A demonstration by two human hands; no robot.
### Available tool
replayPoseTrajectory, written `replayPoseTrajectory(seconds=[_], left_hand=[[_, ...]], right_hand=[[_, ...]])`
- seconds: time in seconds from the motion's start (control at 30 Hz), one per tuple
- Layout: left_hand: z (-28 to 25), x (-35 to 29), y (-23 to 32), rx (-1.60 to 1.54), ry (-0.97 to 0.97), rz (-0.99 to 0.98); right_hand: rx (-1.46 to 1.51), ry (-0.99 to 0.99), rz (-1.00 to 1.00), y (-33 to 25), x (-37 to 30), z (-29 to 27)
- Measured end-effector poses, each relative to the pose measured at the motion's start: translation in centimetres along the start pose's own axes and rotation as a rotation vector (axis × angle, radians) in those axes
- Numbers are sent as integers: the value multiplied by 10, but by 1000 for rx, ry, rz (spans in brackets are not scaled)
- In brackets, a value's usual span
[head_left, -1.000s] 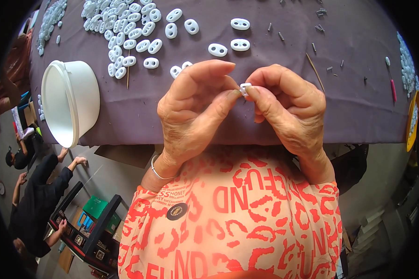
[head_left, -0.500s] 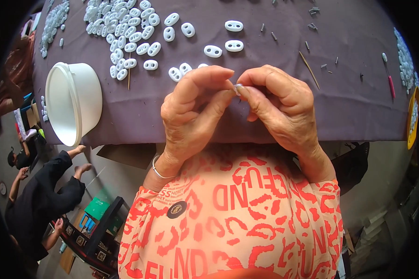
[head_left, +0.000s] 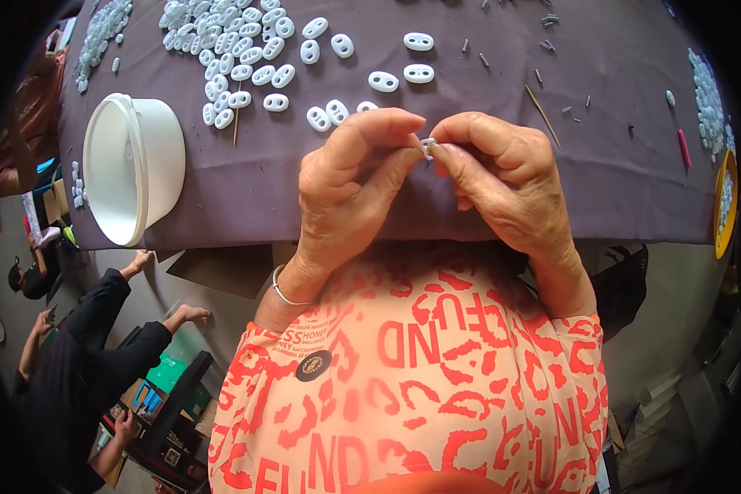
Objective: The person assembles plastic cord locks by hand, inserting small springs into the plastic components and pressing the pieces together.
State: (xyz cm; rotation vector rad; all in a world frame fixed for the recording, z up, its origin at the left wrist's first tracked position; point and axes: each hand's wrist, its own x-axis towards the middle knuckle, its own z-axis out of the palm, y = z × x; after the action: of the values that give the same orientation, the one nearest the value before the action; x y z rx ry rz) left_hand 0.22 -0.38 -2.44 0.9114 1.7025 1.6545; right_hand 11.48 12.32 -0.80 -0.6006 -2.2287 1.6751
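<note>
A small white plastic cord lock piece (head_left: pixel 428 148) is pinched between my two hands, above the near part of the table; fingertips cover much of it. My left hand (head_left: pixel 350 177) grips its left side between thumb and forefinger. From the other side, the thumb and fingers of my right hand (head_left: pixel 510 173) close on the same piece. Just beyond my left fingers lie white oval two-hole cord locks (head_left: pixel 337 112). Others (head_left: pixel 383 81) rest farther out, and a large pile (head_left: pixel 222 33) spreads at the far left. Small metal springs (head_left: pixel 483 59) are scattered at the far right.
A white tub (head_left: pixel 160 165) stands at the left on the dark tablecloth (head_left: pixel 247 198). A wooden stick (head_left: pixel 542 115) and a pink-handled tool (head_left: pixel 683 148) lie to the right. Small white parts (head_left: pixel 706 99) and a yellow bowl (head_left: pixel 720 235) are at the right edge. Another person (head_left: pixel 99 354) is at the left.
Both hands stay pinched on the white piece, which now shows more between the fingertips. The view has shifted slightly. The other person's legs have moved at the left.
</note>
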Motion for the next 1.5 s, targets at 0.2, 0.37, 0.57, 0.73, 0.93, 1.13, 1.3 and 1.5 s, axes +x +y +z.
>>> replayPoseTrajectory(seconds=[0.2,0.37,0.57,0.73,0.93,1.13,1.3,1.5], left_hand=[[1,0,-1,-21,3,3],[3,2,2,-100,-6,-32],[4,1,1,-10,21,-33],[5,1,5,14,90,-16],[6,2,12,602,-18,268],[13,9,13,805,-161,314],[10,8,9,757,-152,342],[14,10,7,780,-103,337]], right_hand=[[232,-81,285,-7,4,-6],[371,-53,316,-3,4,-8],[419,-22,294,1,3,-7],[538,46,301,1,4,-12],[635,118,238,1,-2,-22],[678,110,271,7,-7,-21],[696,94,281,10,-9,-22],[680,91,280,8,-8,-23]])
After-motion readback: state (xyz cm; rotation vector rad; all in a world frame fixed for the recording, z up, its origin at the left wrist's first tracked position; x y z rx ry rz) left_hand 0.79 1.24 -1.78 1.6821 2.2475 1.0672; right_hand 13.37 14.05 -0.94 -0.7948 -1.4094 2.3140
